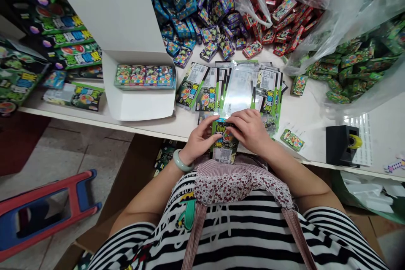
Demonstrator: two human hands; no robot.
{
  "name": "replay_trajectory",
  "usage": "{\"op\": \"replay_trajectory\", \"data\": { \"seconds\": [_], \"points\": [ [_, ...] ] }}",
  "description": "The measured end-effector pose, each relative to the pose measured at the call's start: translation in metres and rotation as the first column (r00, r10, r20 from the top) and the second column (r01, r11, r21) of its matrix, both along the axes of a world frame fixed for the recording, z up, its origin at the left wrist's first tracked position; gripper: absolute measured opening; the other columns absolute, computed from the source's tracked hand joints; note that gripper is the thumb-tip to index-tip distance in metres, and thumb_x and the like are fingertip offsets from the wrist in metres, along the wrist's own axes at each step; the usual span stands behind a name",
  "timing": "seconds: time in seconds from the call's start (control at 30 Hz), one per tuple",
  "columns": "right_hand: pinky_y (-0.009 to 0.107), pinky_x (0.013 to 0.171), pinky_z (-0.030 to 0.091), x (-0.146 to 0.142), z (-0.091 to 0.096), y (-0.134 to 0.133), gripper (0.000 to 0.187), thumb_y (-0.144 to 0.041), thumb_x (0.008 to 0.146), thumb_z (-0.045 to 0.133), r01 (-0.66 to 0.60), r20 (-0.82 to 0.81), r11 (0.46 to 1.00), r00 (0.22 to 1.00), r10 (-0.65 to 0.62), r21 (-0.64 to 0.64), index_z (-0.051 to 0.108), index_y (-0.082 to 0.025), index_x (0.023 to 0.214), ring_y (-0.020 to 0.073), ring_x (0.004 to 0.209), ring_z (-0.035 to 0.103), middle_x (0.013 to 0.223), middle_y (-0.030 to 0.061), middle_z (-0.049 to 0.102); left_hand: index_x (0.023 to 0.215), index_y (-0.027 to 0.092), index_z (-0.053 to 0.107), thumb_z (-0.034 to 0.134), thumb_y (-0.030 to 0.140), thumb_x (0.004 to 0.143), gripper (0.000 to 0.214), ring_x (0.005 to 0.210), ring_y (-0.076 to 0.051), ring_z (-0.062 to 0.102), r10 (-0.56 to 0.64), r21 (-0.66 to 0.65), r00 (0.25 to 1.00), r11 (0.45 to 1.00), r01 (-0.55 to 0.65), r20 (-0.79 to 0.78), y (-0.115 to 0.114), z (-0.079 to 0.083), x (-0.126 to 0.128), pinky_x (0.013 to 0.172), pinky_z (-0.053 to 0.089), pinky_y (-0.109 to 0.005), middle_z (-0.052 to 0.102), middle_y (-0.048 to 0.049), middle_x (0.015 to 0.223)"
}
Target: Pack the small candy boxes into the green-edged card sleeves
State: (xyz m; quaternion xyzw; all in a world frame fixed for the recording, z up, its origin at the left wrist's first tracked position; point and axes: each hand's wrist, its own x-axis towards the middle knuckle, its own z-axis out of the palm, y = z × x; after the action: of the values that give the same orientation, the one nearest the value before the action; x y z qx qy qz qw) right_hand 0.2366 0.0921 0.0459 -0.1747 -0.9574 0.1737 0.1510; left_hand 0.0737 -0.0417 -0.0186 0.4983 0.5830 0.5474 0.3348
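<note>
My left hand (203, 137), with a pale green bangle at the wrist, grips the left side of a black and green printed card pack (224, 149) at the table's front edge. My right hand (249, 128) presses its fingers on the upper right of the same pack. A bit of blue shows at the pack's top between my fingers; what it belongs to is partly hidden. Just beyond my hands lie many similar printed cards (205, 93) with a shiny clear plastic sheet (238, 88) over them. A single small green box (292, 140) lies right of my right hand.
An open white carton (139, 109) holds a row of small boxes. Behind are heaps of blue boxes (182, 27), purple boxes (226, 44) and red boxes (284, 10); green boxes (354, 59) fill a clear bag. A black tape dispenser (340, 145) stands right; a red-blue stool (72, 198) is lower left.
</note>
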Motion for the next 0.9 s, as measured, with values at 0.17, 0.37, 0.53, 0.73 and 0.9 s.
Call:
{"op": "replay_trajectory", "data": {
  "seconds": [0.17, 0.37, 0.53, 0.73, 0.9],
  "points": [
    [0.043, 0.092, 0.043, 0.008, -0.013, -0.001, 0.021, -0.031, 0.096, 0.057, 0.069, -0.178, 0.997, 0.981, -0.073, -0.031, 0.062, -0.025, 0.116, 0.0257, 0.106, 0.059, 0.112, 0.0067, 0.069, 0.128, 0.03, 0.057, 0.074, 0.034, 0.085, 0.047, 0.098, -0.018, 0.07, -0.022, 0.006, 0.996, 1.0, 0.022, 0.085, 0.004, 0.004, -0.007, 0.084, 0.063, -0.033, 0.065, -0.0064, 0.123],
    [0.039, 0.08, 0.056, 0.023, -0.041, -0.013, 0.033, -0.031, 0.087, 0.066, 0.216, -0.382, 0.846, 0.818, -0.43, -0.488, 0.054, -0.026, 0.118, 0.0218, 0.093, 0.065, 0.106, 0.0069, 0.063, 0.127, 0.026, 0.058, 0.073, 0.033, 0.086, 0.044, 0.097, -0.018, 0.071, 0.0, 0.04, 0.999, 0.999, -0.002, 0.041, 0.003, 0.009, -0.012, 0.084, 0.062, -0.033, 0.068, -0.0068, 0.118],
    [0.034, 0.075, 0.059, 0.014, -0.044, -0.021, 0.019, -0.032, 0.092, 0.059, 0.176, -0.38, 0.734, 0.763, -0.523, -0.656, 0.062, -0.026, 0.11, 0.0174, 0.083, 0.069, 0.095, 0.0041, 0.069, 0.112, 0.023, 0.066, 0.066, 0.033, 0.092, 0.023, 0.113, -0.021, 0.067, 0.108, 0.154, 0.994, 0.982, -0.108, 0.003, 0.011, 0.017, -0.007, 0.098, 0.056, -0.039, 0.071, -0.0082, 0.117],
    [0.041, 0.086, 0.057, 0.012, -0.027, -0.008, 0.021, -0.028, 0.096, 0.052, 0.109, -0.362, 0.869, 0.878, -0.312, -0.483, 0.071, -0.027, 0.103, 0.0197, 0.097, 0.069, 0.101, 0.0062, 0.072, 0.089, 0.021, 0.068, 0.064, 0.029, 0.093, 0.009, 0.094, -0.017, 0.072, 0.214, 0.189, 0.975, 0.957, -0.222, 0.06, 0.023, 0.023, -0.002, 0.089, 0.057, -0.035, 0.076, -0.0035, 0.096],
    [0.035, 0.078, 0.059, 0.009, -0.022, 0.003, 0.011, -0.032, 0.089, 0.062, 0.077, -0.264, 0.63, 0.863, -0.429, -0.773, 0.066, -0.025, 0.097, 0.0187, 0.097, 0.068, 0.1, 0.0054, 0.07, 0.085, 0.021, 0.067, 0.067, 0.031, 0.091, 0.012, 0.09, -0.016, 0.072, 0.255, 0.179, 0.962, 0.946, -0.269, 0.097, 0.03, 0.021, 0.001, 0.085, 0.057, -0.034, 0.076, -0.0031, 0.093]
  ]
}}
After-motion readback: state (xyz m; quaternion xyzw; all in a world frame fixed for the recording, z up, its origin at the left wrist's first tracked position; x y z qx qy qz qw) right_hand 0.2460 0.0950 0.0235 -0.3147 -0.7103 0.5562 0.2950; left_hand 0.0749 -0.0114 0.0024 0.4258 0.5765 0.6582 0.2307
